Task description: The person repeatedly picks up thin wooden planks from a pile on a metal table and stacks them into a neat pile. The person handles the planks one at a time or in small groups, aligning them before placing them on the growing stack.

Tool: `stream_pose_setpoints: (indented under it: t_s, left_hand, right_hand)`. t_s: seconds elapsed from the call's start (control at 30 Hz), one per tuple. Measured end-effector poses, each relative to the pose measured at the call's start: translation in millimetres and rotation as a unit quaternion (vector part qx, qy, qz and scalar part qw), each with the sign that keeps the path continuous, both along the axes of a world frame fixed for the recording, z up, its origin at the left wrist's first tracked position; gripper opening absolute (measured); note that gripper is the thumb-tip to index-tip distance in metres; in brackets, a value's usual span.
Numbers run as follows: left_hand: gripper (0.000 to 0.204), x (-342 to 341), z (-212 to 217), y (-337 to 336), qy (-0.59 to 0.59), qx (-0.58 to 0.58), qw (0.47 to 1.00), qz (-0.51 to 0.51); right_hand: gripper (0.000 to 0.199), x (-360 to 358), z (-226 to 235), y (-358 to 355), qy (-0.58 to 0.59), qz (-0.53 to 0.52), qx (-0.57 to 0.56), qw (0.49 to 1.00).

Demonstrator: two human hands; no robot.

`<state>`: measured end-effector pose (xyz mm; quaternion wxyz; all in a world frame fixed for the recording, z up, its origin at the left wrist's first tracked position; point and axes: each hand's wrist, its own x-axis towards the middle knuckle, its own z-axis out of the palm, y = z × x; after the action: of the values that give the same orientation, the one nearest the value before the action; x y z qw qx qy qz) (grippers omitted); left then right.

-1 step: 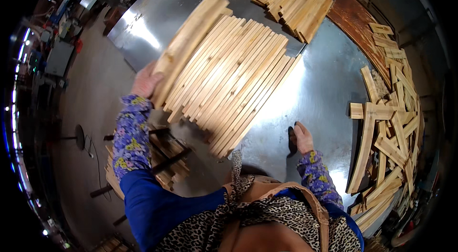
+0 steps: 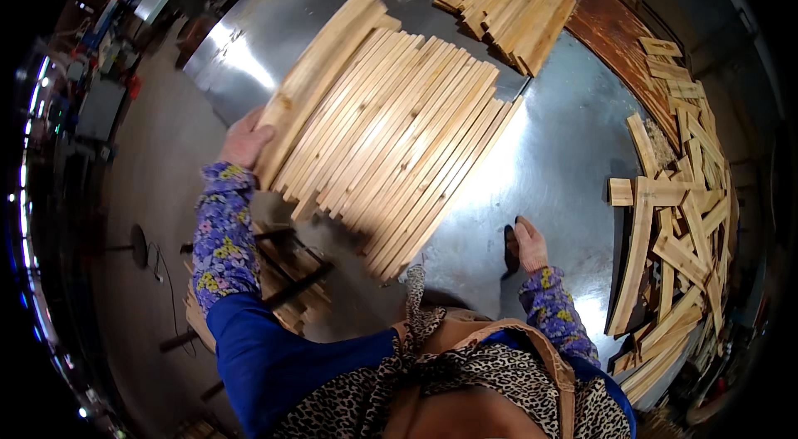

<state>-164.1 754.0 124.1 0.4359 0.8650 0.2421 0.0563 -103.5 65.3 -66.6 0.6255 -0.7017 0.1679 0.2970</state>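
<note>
Wooden slats [image 2: 391, 140] lie fanned on the steel table [image 2: 565, 165]; your left hand [image 2: 243, 140] grips their outer edge, fingers curled, while your right hand [image 2: 529, 244] rests flat, fingers extended.

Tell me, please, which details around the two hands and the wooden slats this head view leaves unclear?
- Left hand: the fingers curl behind the end of the row of wooden slats, so the grip is hidden.
- Right hand: the palm faces the metal table; whether it holds the small dark object beside it cannot be told.
- Pile of wooden offcuts: fisheye bending near the rim blurs single pieces.
</note>
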Motion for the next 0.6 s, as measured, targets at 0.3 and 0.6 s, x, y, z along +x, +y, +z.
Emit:
stream_pose_setpoints:
  t_s: [0.3, 0.6]
  left_hand:
    - [0.052, 63, -150, 110, 0.152, 0.099, 0.979, -0.092]
    - [0.055, 131, -95, -45, 0.222, 0.441, 0.869, -0.037]
  right_hand:
    - [0.052, -35, 37, -29, 0.002, -0.013, -0.030, 0.999]
    - [0.081, -32, 63, -242, -0.141, -0.056, -0.597, 0.788]
